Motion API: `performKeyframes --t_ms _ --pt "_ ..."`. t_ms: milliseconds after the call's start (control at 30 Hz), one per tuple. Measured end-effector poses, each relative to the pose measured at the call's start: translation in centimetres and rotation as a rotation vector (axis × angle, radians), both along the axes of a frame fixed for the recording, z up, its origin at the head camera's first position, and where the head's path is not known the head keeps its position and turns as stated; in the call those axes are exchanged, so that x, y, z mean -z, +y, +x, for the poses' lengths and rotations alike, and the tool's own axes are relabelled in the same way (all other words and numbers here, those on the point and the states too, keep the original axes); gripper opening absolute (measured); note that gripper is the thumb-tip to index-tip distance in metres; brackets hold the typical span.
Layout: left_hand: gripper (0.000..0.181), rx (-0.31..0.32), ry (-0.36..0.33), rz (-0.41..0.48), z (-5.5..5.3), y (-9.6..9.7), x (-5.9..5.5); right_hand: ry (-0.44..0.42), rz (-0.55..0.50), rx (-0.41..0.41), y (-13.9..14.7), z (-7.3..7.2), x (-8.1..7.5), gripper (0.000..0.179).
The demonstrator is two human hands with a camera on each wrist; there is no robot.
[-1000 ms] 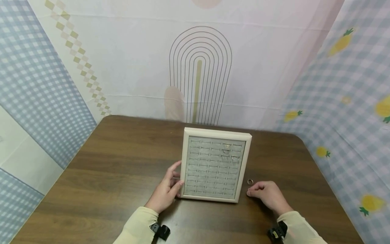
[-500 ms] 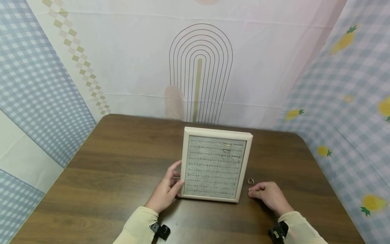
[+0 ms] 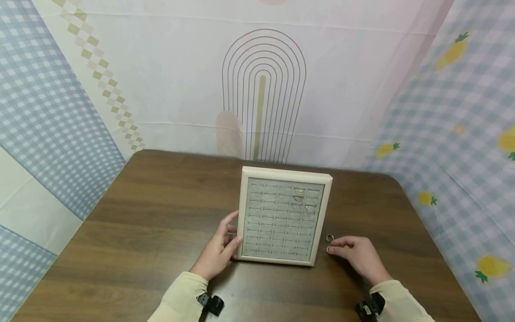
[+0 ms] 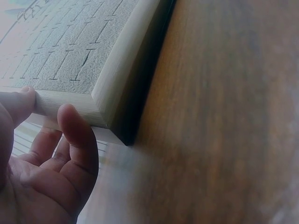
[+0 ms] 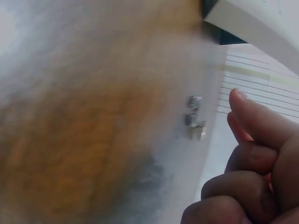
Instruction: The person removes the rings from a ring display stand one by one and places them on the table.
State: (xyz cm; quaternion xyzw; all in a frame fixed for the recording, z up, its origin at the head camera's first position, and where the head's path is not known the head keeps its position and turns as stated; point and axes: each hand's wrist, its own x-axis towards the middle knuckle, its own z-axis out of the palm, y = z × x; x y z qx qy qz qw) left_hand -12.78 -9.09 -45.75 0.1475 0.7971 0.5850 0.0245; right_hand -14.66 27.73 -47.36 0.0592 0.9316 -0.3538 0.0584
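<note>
Beside the cream-framed grey board (image 3: pixel 277 223) your left hand (image 3: pixel 217 255) grips, pinch the likely light, slick silvery ring (image 3: pixel 332 237) edgewise; your right hand's (image 3: pixel 358 255) hold is unclear.

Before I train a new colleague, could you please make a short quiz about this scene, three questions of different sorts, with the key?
1. Which hand holds the side of the frame?
A) right only
B) left only
C) both

2. True or false: in the head view, the rings on the panel sit toward its upper right.

3. In the head view, what lies on the table just beyond the fingertips of the right hand?

Key:
1. B, the left hand.
2. True.
3. A loose ring.
</note>
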Motion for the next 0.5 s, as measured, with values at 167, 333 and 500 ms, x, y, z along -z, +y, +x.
performKeyframes --t_ms 167,333,500 --pt "0.064 0.0 0.002 0.023 -0.1 0.0 0.2 0.084 -0.038 0.05 -0.5 0.4 -1.6 0.022" --pt "0.064 0.005 0.006 0.033 0.0 0.0 -0.1 0.177 -0.085 0.085 -1.5 0.7 -3.2 0.036" --pt "0.064 0.005 0.011 0.037 0.0 0.0 -0.2 0.268 -0.119 0.118 -2.6 1.0 -4.6 0.033"
